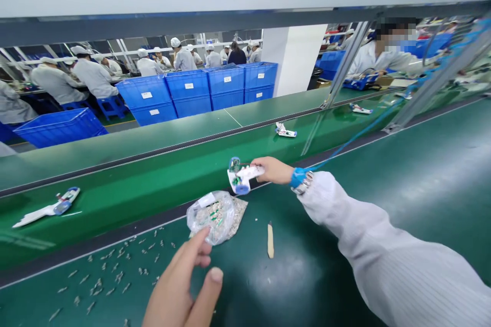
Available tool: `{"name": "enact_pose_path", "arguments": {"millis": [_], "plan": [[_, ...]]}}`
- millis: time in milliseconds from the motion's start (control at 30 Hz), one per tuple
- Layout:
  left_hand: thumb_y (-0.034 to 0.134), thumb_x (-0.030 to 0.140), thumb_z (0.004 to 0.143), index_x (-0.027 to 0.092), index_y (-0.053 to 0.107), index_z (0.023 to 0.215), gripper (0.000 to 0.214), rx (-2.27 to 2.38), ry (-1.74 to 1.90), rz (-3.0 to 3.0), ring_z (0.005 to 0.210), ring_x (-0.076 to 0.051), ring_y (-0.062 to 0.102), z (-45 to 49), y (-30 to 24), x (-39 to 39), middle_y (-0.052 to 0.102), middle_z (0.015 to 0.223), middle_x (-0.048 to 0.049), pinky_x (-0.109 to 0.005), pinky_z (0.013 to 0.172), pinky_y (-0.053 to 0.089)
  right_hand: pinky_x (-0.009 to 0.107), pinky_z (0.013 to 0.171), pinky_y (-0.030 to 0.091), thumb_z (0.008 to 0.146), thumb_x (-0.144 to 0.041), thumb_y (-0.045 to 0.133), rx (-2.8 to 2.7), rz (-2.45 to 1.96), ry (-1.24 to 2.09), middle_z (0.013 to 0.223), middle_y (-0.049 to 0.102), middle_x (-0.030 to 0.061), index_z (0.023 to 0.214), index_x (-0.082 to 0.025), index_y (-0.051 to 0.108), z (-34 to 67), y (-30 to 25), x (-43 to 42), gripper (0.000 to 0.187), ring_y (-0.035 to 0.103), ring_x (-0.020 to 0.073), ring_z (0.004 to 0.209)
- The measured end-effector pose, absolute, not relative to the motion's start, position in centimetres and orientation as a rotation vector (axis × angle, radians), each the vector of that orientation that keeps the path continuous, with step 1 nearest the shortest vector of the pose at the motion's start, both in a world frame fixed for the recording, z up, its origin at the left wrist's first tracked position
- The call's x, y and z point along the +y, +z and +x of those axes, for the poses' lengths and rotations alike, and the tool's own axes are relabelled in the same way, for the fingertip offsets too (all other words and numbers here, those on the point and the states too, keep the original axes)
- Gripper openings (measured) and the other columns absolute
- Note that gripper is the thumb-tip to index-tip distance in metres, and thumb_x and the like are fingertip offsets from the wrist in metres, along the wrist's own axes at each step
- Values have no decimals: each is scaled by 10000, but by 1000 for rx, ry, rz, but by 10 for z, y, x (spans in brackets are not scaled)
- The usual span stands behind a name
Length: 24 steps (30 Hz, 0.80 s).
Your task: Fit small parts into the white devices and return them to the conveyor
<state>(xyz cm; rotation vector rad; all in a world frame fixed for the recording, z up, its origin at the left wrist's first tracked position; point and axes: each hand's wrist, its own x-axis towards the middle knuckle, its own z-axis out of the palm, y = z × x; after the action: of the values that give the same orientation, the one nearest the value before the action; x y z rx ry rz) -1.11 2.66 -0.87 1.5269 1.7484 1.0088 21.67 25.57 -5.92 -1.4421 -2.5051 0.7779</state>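
My right hand (273,170), with a blue wrist strap around its wrist, grips a white plastic housing (235,180) by its narrow end. Blue rounded parts, a small green board and thin red wires show on that housing, which is above the near edge of the green conveyor belt (153,184). Nearer to me, my left hand (184,281) is held over the bench with fingers and thumb apart, nothing in it. Just beyond its fingertips lies a clear plastic bag (215,214) of small parts. A tool with a pale handle (270,241) rests to the right.
Many small metal parts (118,276) are scattered at left on the bench. More white housings (286,131) lie along the belt. A blue coiled cord (353,138) runs from my wrist past a metal post (345,61). Blue bins (187,87) and co-workers are beyond.
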Motion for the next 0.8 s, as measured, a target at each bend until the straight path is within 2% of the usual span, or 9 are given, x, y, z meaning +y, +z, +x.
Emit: {"name": "enact_pose_path", "arguments": {"millis": [67, 133, 267, 400, 500, 567, 633, 700, 800], "plan": [[411, 427, 868, 191, 605, 1206, 456, 1730, 1098, 1461, 847, -211, 667, -9, -13, 30, 663, 1009, -96, -329, 820, 519, 262, 764, 495, 690, -137, 716, -2576, -1167, 949, 926, 660, 18, 1005, -110, 637, 212, -46, 225, 327, 623, 155, 836], [423, 474, 878, 159, 599, 1211, 491, 1667, 1191, 1356, 765, -189, 649, -6, -16, 31, 649, 997, -106, -302, 747, 520, 211, 741, 478, 604, -118, 736, -2629, -904, 1116, 907, 669, 0, 962, -122, 665, 206, -35, 199, 364, 626, 146, 825], [616, 611, 757, 166, 676, 1103, 567, 1351, 1166, 981, 519, -116, 507, 0, -14, 21, 614, 716, -36, -242, 535, 442, 203, 715, 472, 597, -224, 758, -2625, -376, 1527, 857, 662, 17, 926, -123, 670, 189, -28, 170, 356, 615, 141, 782], [761, 568, 636, 184, 717, 1024, 547, 1109, 1019, 833, 586, -145, 561, 4, -3, 8, 649, 733, -55, -284, 622, 491, 211, 697, 476, 605, -339, 773, -2465, -62, 1879, 805, 630, 22, 873, -110, 644, 172, -34, 163, 376, 581, 130, 726], [815, 509, 591, 200, 745, 913, 452, 1056, 1094, 875, 741, -192, 640, 4, 1, 5, 690, 872, -79, -278, 702, 521, 199, 705, 479, 533, -395, 835, -2400, 67, 2020, 813, 642, 32, 812, -104, 642, 162, -34, 159, 446, 600, 133, 742], [835, 468, 580, 215, 743, 895, 415, 1065, 1215, 906, 755, -195, 663, 2, 1, 6, 710, 873, -69, -247, 674, 530, 220, 757, 488, 526, -433, 838, -2343, 151, 2114, 879, 668, 70, 863, -89, 655, 158, -34, 157, 515, 630, 165, 825], [845, 418, 586, 227, 733, 915, 397, 1096, 1374, 920, 730, -190, 680, -2, -1, 8, 726, 839, -54, -224, 634, 542, 266, 844, 484, 547, -430, 826, -2294, 51, 2063, 989, 680, 102, 995, -87, 660, 159, -34, 158, 588, 638, 198, 932], [842, 376, 603, 225, 725, 927, 376, 1150, 1520, 935, 686, -185, 686, -5, -3, 10, 732, 799, -42, -222, 596, 560, 329, 934, 451, 544, -371, 829, -2217, -317, 1767, 1090, 669, 105, 1095, -125, 651, 162, -33, 161, 629, 616, 225, 1026], [835, 307, 608, 202, 715, 902, 335, 1358, 1655, 975, 581, -156, 662, -6, -3, 9, 718, 720, -24, -191, 497, 551, 404, 973, 413, 695, -334, 712, -1954, -774, 1317, 1132, 644, 105, 1083, -163, 655, 169, -28, 157, 428, 583, 233, 1065]]}}
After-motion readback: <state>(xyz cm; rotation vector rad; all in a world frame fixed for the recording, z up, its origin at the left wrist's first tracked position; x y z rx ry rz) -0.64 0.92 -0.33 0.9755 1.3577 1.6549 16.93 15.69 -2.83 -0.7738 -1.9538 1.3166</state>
